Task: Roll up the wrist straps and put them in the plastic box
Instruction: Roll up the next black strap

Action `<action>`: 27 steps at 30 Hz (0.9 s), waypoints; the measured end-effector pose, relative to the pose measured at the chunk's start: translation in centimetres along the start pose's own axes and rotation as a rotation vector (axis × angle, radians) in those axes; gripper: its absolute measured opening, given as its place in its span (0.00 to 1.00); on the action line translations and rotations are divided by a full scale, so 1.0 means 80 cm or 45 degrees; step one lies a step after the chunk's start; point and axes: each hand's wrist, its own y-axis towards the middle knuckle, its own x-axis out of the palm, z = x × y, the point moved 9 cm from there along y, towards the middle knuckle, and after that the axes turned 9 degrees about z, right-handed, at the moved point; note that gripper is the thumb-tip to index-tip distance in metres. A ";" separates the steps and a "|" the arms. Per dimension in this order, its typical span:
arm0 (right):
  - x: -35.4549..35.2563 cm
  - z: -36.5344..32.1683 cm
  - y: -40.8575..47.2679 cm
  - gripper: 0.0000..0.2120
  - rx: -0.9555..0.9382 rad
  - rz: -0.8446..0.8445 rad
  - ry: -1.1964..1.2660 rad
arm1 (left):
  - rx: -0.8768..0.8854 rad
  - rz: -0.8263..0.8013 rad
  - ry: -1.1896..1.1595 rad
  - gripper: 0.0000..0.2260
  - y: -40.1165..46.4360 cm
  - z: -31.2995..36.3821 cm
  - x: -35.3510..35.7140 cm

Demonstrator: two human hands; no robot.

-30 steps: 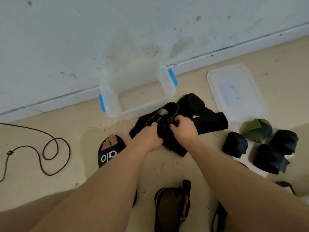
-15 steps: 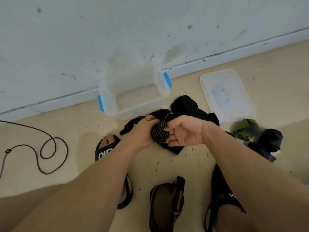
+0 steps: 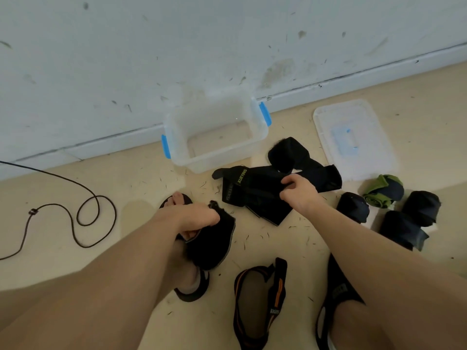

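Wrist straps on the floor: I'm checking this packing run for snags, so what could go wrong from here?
1. The left hand holds one black strap hanging loose, not rolled; it may unroll or flop out if dropped into the plastic box as it is.
2. The right hand grips a tangled pile of straps; pulling could drag several out together.
3. The rolled bundles lie apart from the box and could be overlooked.

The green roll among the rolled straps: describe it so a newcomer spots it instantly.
Start at the clear plastic lid lying flat on the floor right of the clear plastic box with blue latches. Just below the lid's near edge sits a cluster of rolled straps. The green-and-black rolled strap is the one nearest the lid; its neighbours are all plain black.
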 end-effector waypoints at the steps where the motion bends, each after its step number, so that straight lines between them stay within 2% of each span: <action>1: 0.007 -0.009 0.001 0.22 -0.034 -0.032 -0.035 | -0.031 -0.131 -0.029 0.21 -0.004 -0.001 0.007; 3: 0.028 -0.021 0.001 0.25 -0.088 -0.137 -0.135 | -0.065 -0.306 0.007 0.15 -0.011 -0.004 0.019; 5: 0.048 -0.027 0.000 0.30 -0.142 -0.186 -0.261 | -0.040 -0.338 0.021 0.19 -0.002 -0.003 0.025; 8: 0.051 -0.043 0.004 0.31 -0.337 0.016 -0.448 | 0.144 -0.021 0.162 0.18 0.005 0.023 -0.001; 10: 0.050 -0.054 0.010 0.32 -0.466 0.127 -0.596 | 0.240 0.143 0.100 0.15 0.005 0.044 -0.018; 14: 0.064 -0.051 0.025 0.41 -0.509 0.077 -0.939 | 0.352 0.263 0.047 0.16 0.008 0.070 -0.034; 16: 0.063 -0.046 0.031 0.37 -0.485 0.089 -1.001 | 0.367 0.283 0.016 0.20 0.015 0.074 -0.036; 19: 0.055 -0.055 0.031 0.18 -0.512 0.158 -0.870 | 0.445 0.301 -0.073 0.28 0.032 0.082 -0.031; 21: 0.052 -0.063 0.027 0.06 -0.487 0.089 -0.652 | 0.520 0.369 -0.124 0.36 0.043 0.091 -0.032; 24: 0.051 -0.071 0.022 0.05 -0.302 -0.131 -0.291 | 0.653 0.499 -0.138 0.47 0.043 0.115 -0.042; 27: 0.049 -0.090 0.009 0.06 -0.185 -0.334 -0.059 | 0.845 0.623 -0.031 0.47 0.032 0.145 -0.049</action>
